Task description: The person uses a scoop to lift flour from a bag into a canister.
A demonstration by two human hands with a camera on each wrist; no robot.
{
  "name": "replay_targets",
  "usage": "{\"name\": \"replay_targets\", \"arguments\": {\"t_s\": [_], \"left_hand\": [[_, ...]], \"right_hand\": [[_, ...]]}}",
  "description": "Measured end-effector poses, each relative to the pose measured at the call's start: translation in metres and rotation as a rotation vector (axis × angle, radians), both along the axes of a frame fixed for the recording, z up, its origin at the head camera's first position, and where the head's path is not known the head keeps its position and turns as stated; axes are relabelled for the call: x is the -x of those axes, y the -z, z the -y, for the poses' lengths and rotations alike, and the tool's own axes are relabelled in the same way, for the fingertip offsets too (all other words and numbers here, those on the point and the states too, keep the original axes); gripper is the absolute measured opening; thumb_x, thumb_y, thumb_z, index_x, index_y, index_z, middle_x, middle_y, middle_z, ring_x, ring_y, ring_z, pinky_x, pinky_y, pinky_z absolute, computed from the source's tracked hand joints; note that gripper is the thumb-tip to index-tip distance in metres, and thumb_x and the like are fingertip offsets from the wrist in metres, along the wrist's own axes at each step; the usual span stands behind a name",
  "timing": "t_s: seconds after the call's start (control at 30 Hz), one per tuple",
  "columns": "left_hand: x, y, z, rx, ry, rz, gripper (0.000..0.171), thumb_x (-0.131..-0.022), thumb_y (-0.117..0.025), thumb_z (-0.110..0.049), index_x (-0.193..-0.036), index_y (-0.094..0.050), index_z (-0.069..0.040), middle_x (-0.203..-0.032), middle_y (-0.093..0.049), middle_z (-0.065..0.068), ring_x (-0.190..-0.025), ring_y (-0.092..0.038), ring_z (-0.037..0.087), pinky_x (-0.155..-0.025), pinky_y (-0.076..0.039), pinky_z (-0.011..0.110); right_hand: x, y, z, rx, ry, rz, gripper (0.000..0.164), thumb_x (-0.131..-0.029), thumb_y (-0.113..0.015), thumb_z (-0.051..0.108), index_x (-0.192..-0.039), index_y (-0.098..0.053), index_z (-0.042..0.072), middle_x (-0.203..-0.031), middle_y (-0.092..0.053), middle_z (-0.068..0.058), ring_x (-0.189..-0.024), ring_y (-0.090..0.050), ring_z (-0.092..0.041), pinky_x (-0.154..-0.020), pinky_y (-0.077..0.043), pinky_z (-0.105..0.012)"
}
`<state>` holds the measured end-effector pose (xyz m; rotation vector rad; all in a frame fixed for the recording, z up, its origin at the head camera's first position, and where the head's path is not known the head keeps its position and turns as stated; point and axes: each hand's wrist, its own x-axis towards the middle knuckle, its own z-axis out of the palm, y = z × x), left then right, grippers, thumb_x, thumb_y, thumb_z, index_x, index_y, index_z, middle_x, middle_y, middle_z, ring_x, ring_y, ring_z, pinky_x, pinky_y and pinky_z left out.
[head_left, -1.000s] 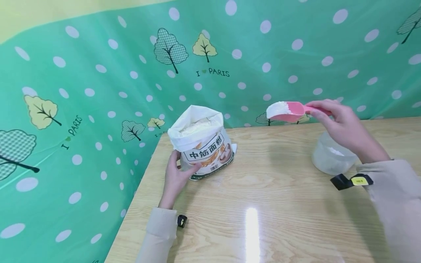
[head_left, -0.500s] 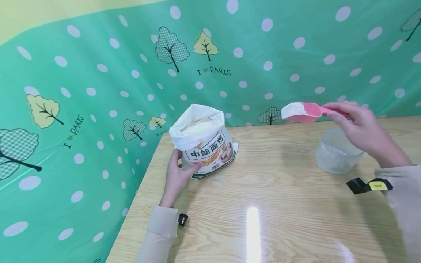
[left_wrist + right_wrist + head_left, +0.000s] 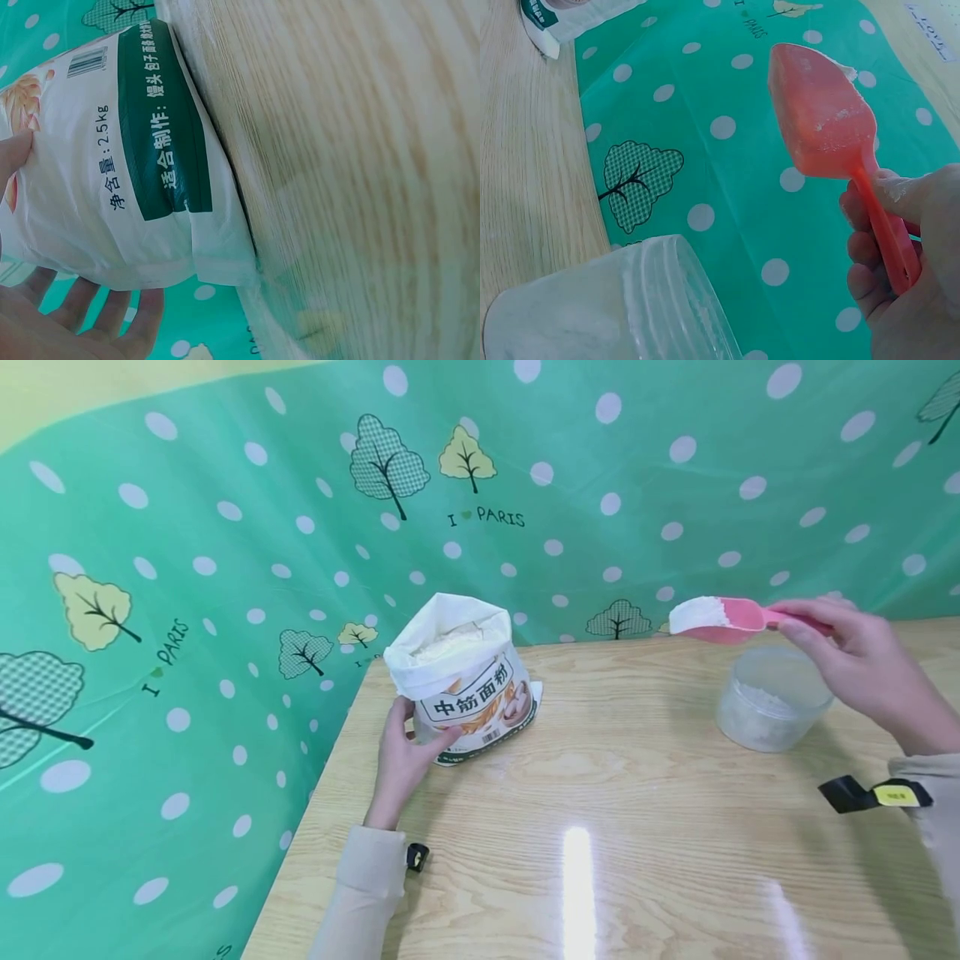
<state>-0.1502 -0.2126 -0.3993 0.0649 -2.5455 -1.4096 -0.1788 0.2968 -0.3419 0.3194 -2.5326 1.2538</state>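
One table (image 3: 487,868), one tub (image 3: 761,718), left hand (image 3: 401,766) gripping one bag (image 3: 476,697), right hand (image 3: 866,668) one scoop (image 3: 738,617)

The person's left sleeve (image 3: 363,885) is pale beige with a broad cuff and a small black tag (image 3: 417,857) on its right side. The right sleeve (image 3: 941,835) matches; a black strap (image 3: 847,794) juts left from it, bearing a yellow label (image 3: 896,795), its print illegible. White powder (image 3: 897,189) marks the right grip's (image 3: 907,247) thumb.
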Motion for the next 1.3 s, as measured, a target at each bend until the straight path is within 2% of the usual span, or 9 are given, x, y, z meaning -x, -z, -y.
{"name": "replay_targets", "arguments": {"t_s": [0.13,0.27,0.47,0.57,0.73,0.83,1.07,1.13,1.3], "left_hand": [[0.001,0.0,0.0,0.002,0.004,-0.001,0.075,-0.074,-0.087,-0.044,-0.135,-0.048,-0.026,-0.13,-0.055,-0.008,-0.123,-0.046,0.015,-0.098,-0.043,0.042],[0.001,0.001,0.0,0.002,0.0,0.005,0.076,-0.073,-0.086,-0.045,-0.136,-0.048,-0.026,-0.131,-0.055,-0.008,-0.123,-0.046,0.015,-0.098,-0.043,0.042],[0.001,0.0,0.0,0.007,-0.005,0.005,0.076,-0.073,-0.086,-0.045,-0.136,-0.048,-0.025,-0.131,-0.055,-0.007,-0.123,-0.046,0.015,-0.1,-0.043,0.043],[0.002,0.0,0.001,0.007,-0.003,0.002,0.076,-0.073,-0.086,-0.045,-0.136,-0.048,-0.026,-0.131,-0.055,-0.007,-0.124,-0.046,0.015,-0.1,-0.043,0.043],[0.002,0.001,0.001,0.005,-0.001,0.003,0.076,-0.073,-0.086,-0.046,-0.135,-0.048,-0.026,-0.131,-0.055,-0.007,-0.124,-0.046,0.015,-0.099,-0.043,0.043],[0.001,0.001,0.001,0.003,-0.003,0.008,0.077,-0.073,-0.086,-0.047,-0.136,-0.047,-0.027,-0.131,-0.055,-0.007,-0.124,-0.046,0.015,-0.099,-0.043,0.043],[0.0,0.0,0.0,-0.001,-0.009,0.019,0.077,-0.074,-0.086,-0.047,-0.137,-0.047,-0.027,-0.132,-0.055,-0.008,-0.124,-0.045,0.015,-0.101,-0.043,0.043],[0.0,0.0,0.0,0.0,-0.009,0.016,0.076,-0.074,-0.086,-0.046,-0.137,-0.047,-0.027,-0.131,-0.055,-0.008,-0.124,-0.045,0.015,-0.1,-0.043,0.042],[0.0,0.0,-0.001,0.002,-0.006,0.012,0.076,-0.074,-0.086,-0.046,-0.136,-0.047,-0.027,-0.131,-0.055,-0.008,-0.124,-0.046,0.015,-0.1,-0.043,0.042]], "right_hand": [[-0.002,0.002,-0.005,-0.001,0.012,-0.014,0.035,-0.105,-0.049,0.018,-0.134,-0.059,0.003,-0.107,-0.054,0.022,-0.096,-0.041,0.0,-0.07,-0.037,-0.002],[-0.004,0.007,-0.014,0.018,0.03,-0.037,0.034,-0.105,-0.049,0.016,-0.134,-0.059,0.003,-0.11,-0.052,0.029,-0.102,-0.04,0.004,-0.074,-0.035,0.001],[-0.009,0.016,-0.029,0.064,0.094,-0.051,0.035,-0.104,-0.05,0.013,-0.138,-0.058,0.006,-0.114,-0.046,0.032,-0.1,-0.041,0.008,-0.076,-0.035,0.006],[-0.011,0.02,-0.035,0.04,0.108,-0.033,0.036,-0.105,-0.048,0.014,-0.138,-0.056,0.003,-0.11,-0.046,0.033,-0.097,-0.042,0.012,-0.075,-0.035,0.007],[-0.014,0.027,-0.039,0.009,0.117,-0.032,0.036,-0.106,-0.046,0.014,-0.136,-0.055,-0.003,-0.106,-0.045,0.036,-0.1,-0.039,0.015,-0.077,-0.031,0.008],[-0.014,0.031,-0.042,0.018,0.115,-0.068,0.034,-0.105,-0.048,0.012,-0.135,-0.058,0.0,-0.107,-0.047,0.037,-0.1,-0.04,0.014,-0.078,-0.031,0.007],[-0.01,0.042,-0.057,0.048,0.03,-0.25,0.039,-0.102,-0.049,0.0,-0.131,-0.063,0.022,-0.117,-0.055,0.034,-0.102,-0.049,0.017,-0.083,-0.034,0.003],[-0.011,0.045,-0.06,0.02,0.052,-0.268,0.037,-0.102,-0.05,0.002,-0.131,-0.063,0.021,-0.115,-0.053,0.038,-0.101,-0.048,0.019,-0.082,-0.033,0.004],[-0.015,0.049,-0.065,-0.065,0.141,-0.227,0.031,-0.103,-0.051,0.011,-0.13,-0.062,-0.001,-0.106,-0.044,0.048,-0.097,-0.04,0.024,-0.08,-0.027,0.005]]}}
